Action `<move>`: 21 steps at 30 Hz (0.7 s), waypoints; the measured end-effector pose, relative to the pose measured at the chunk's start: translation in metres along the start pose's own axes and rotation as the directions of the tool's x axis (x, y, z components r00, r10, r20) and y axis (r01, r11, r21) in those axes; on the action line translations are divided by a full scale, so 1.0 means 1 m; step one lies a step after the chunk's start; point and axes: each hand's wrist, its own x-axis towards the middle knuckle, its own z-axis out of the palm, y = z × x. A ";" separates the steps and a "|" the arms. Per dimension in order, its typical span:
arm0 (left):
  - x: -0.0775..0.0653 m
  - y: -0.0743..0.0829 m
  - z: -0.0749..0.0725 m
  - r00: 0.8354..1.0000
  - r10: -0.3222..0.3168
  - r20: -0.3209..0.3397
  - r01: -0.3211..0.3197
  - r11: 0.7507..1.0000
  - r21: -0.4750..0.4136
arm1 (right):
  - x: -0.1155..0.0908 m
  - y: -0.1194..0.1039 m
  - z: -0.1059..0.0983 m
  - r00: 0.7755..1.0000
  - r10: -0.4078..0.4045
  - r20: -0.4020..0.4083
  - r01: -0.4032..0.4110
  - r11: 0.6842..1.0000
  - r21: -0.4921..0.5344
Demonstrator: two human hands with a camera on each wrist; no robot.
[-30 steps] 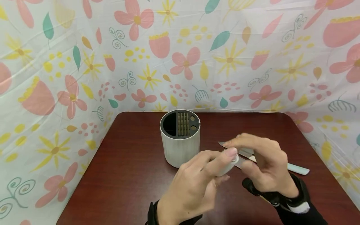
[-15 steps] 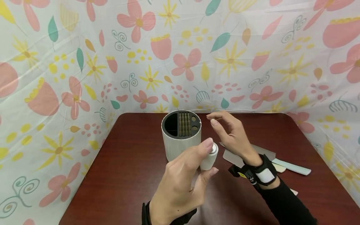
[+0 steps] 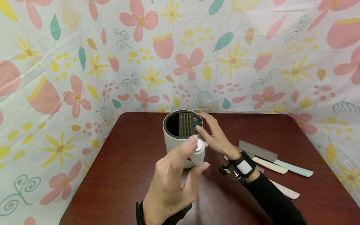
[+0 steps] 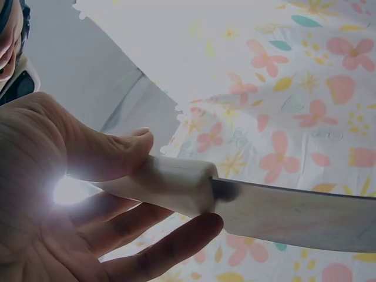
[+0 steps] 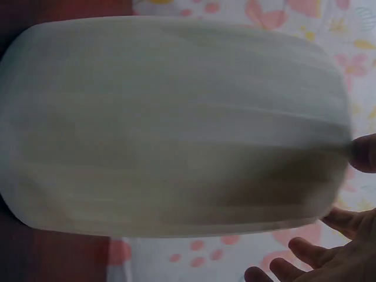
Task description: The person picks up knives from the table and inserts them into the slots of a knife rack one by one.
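My left hand [image 3: 171, 184] pinches a knife by its white handle [image 3: 199, 154], thumb on top and fingers beneath. In the left wrist view, the bare blade [image 4: 294, 217] extends to the right from the handle. Beyond this hand stands a round white knife block [image 3: 174, 139]; its black top has an open compartment, rows of slots and two round holes. My right hand [image 3: 217, 139] is at the block's right rim, thumb and index fingertips right at the edge. In the right wrist view, the block's wall [image 5: 164, 129] fills the middle and the other fingers spread loosely.
On the table's right lie several knives: a cleaver with a pale blue handle [image 3: 293, 168], one with a cream handle [image 3: 271, 165] and one with a white handle [image 3: 285, 189]. A flowered cloth [image 3: 180, 56] hangs behind the dark red table [image 3: 121, 187].
My right hand has left the knife in the left hand and moved left to the block's rim. The left hand has shifted left, turning the handle's end more upright.
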 end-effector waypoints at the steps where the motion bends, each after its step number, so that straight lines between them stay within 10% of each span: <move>1: 0.001 -0.001 -0.001 1.000 0.001 -0.010 -0.001 1.000 -0.010 | 0.000 0.002 0.003 1.000 0.015 0.005 -0.015 1.000 0.011; 12: -0.003 -0.014 -0.009 0.986 0.019 -0.165 -0.038 0.993 -0.113 | 0.010 0.030 0.045 1.000 0.024 -0.016 -0.018 0.962 0.274; 21: -0.007 -0.027 -0.009 0.952 0.058 -0.301 -0.114 0.978 -0.173 | 0.007 0.029 0.056 0.982 0.036 -0.183 0.002 0.980 0.201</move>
